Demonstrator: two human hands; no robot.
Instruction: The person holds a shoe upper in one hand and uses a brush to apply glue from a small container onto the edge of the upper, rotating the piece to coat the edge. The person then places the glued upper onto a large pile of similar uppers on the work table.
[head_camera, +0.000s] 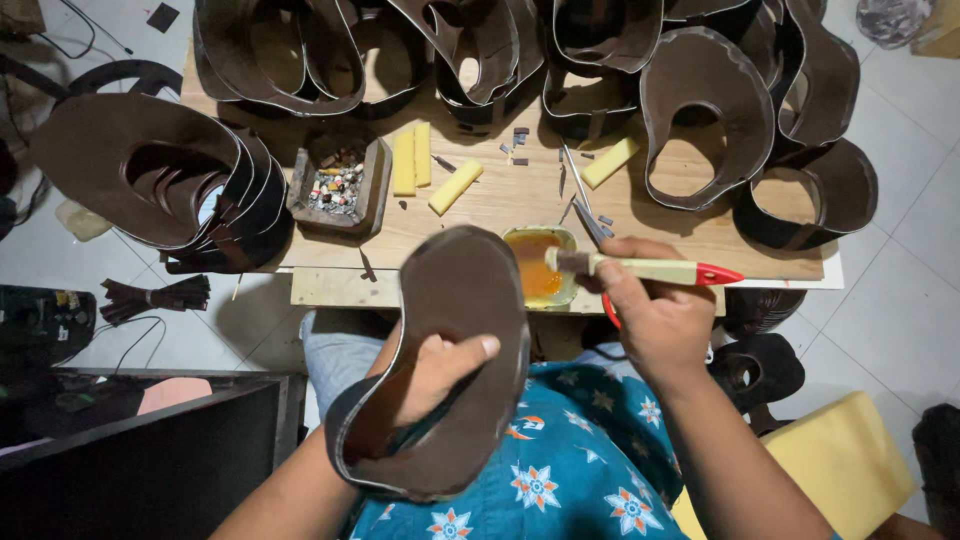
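Brown leather piece (465, 330) resting in the left hand (435, 375)'s grasp; right hand (655, 320) gripping a brush (645, 268) over what looks like a glue tub (540, 268); four yellow blocks (455, 187) lying behind.

A leather workshop: stacked brown cut pieces (160, 170), glue pot (540, 265), worn wooden bench (500, 200)

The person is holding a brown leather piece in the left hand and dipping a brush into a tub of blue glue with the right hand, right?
Not quite: the glue is orange, not blue. The head view shows the right hand dipping the brush into a small tub of orange glue on the table edge, while the left hand holds the brown leather piece.
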